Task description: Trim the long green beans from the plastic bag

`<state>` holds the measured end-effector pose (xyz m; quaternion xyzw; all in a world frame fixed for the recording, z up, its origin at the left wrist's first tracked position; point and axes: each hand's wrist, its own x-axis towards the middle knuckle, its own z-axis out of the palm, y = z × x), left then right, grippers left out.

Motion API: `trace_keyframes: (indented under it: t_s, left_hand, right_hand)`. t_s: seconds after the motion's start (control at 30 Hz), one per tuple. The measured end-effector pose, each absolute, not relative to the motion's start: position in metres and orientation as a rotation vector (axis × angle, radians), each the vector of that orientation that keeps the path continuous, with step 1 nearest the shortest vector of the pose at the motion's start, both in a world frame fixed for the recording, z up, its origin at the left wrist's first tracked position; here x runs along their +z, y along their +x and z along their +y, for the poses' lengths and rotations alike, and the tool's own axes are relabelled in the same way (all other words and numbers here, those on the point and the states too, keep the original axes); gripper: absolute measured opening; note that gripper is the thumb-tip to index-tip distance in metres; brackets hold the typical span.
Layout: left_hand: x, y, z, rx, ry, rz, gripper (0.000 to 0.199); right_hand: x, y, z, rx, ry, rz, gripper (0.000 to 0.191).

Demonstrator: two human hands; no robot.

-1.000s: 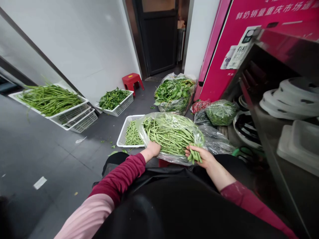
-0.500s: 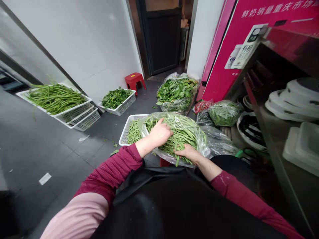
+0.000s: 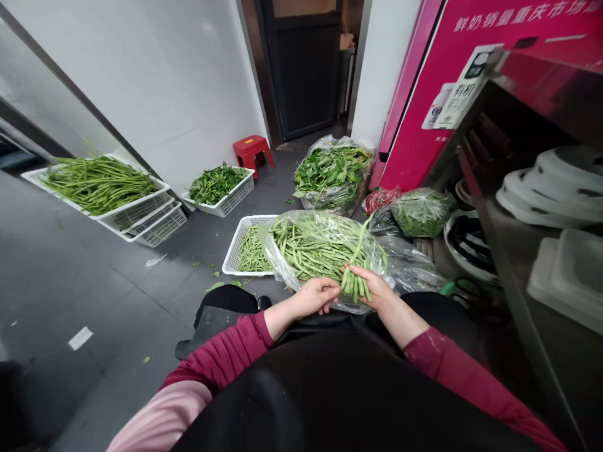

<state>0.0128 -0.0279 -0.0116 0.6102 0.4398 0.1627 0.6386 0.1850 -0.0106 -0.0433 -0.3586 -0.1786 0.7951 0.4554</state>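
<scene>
My right hand (image 3: 374, 287) is closed round a small bunch of long green beans (image 3: 355, 282), their cut-looking ends pointing toward me. One bean sticks up from the bunch above the rest. Just left of those ends is my left hand (image 3: 316, 295), its fingers curled and pinched together; what they hold, if anything, is too small to make out. Both hands are over the near edge of a clear plastic bag (image 3: 282, 267), which is full of loose long beans (image 3: 306, 245). Beside the bag on the left, a white basket (image 3: 230, 254) contains short bean pieces (image 3: 254, 251).
White baskets (image 3: 162, 229) stacked at left carry long green stems. Another basket (image 3: 235, 199) of leafy greens stands by the wall near a red stool (image 3: 253, 152). Bagged greens (image 3: 334, 172) lie ahead. A metal shelf (image 3: 513, 270) with white containers borders the right side.
My left hand has come off the beans in the bag, moving down and toward me beside the right hand. My right hand has lifted its bunch slightly and turned the ends up.
</scene>
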Motion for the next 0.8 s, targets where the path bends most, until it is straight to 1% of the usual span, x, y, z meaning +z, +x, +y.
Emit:
trace_keyframes:
  t_s: [0.1,0.2,0.3,0.4,0.47,0.6,0.7,0.8]
  left_hand:
    - [-0.008,0.015,-0.027,0.42,1.589,1.121,0.021]
    - [-0.012,0.016,-0.022,0.547,1.764,1.34,0.015]
    - [-0.026,0.015,-0.01,0.646,1.67,1.538,0.014]
    - [-0.036,0.01,0.011,0.635,1.505,1.652,0.021]
    - [-0.038,0.003,0.025,0.57,1.466,1.655,0.029]
    - [-0.026,-0.004,0.042,0.555,1.516,1.543,0.044]
    - [-0.007,0.002,0.045,0.631,1.405,1.232,0.048]
    - [0.012,0.011,0.046,0.642,1.279,0.973,0.048]
  right_hand:
    - [-0.041,0.178,-0.013,1.913,-0.904,-0.467,0.012]
    - [-0.04,0.17,-0.015,1.727,-0.971,-0.524,0.017]
    - [-0.036,0.165,-0.018,1.53,-0.981,-0.591,0.021]
    - [-0.03,0.166,-0.022,1.457,-1.009,-0.62,0.022]
    - [-0.029,0.168,-0.023,1.509,-1.047,-0.64,0.023]
    - [-0.035,0.176,-0.026,1.834,-1.034,-0.629,0.023]
    - [-0.042,0.179,-0.029,2.03,-0.981,-0.629,0.018]
    - [-0.043,0.179,-0.032,2.131,-0.98,-0.704,0.016]
